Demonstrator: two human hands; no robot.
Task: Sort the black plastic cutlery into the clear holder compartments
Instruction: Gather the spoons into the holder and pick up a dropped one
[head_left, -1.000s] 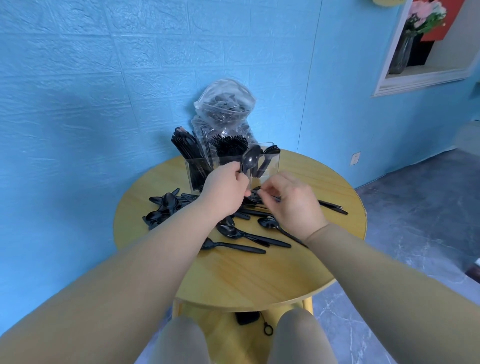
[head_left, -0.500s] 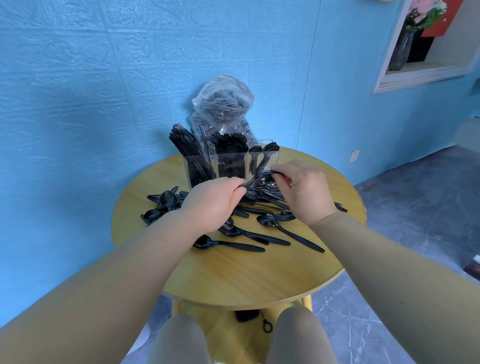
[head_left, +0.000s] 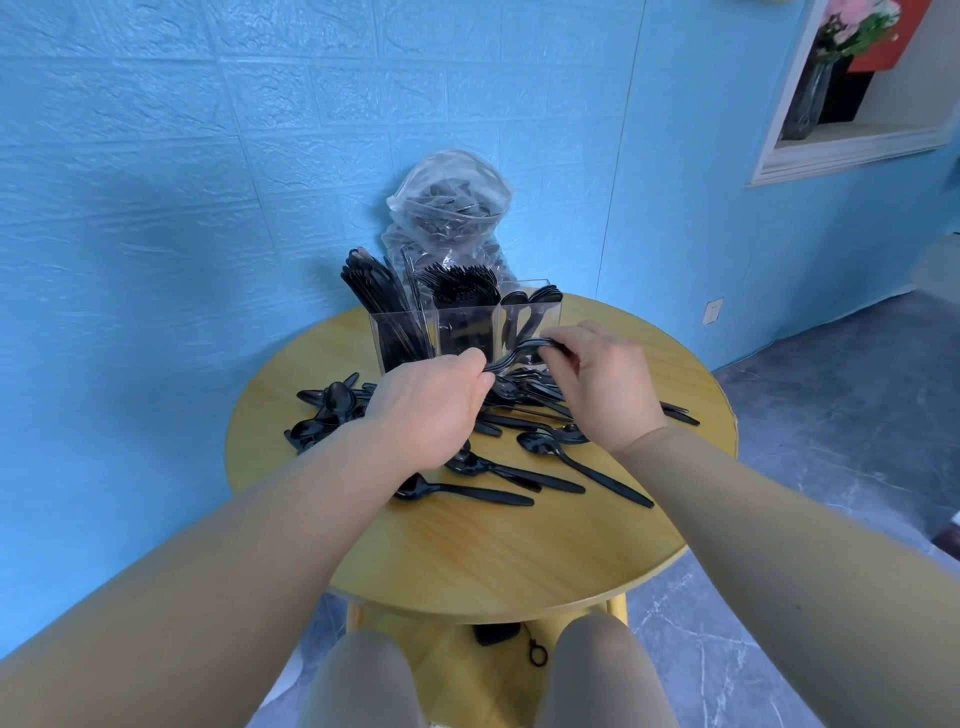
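A clear three-compartment holder (head_left: 462, 332) stands at the back of the round wooden table (head_left: 467, 551). Knives fill its left section, forks the middle, spoons the right. Black spoons (head_left: 519, 470) lie scattered on the table in front of it. My left hand (head_left: 431, 410) and my right hand (head_left: 597, 379) pinch the two ends of a small bundle of black cutlery (head_left: 514, 356), held level just in front of the holder's right compartment. What kind of pieces are in the bundle is hard to tell.
A clear plastic bag (head_left: 449, 208) with more black cutlery leans on the blue wall behind the holder. More spoons (head_left: 324, 415) are piled at the table's left. A wall niche with a vase (head_left: 810, 98) is at upper right. My knees sit under the table's near edge.
A second ago my left hand held a spoon upright at the holder. Both hands then came down and now hold a bundle of cutlery between them, raised slightly off the pile.
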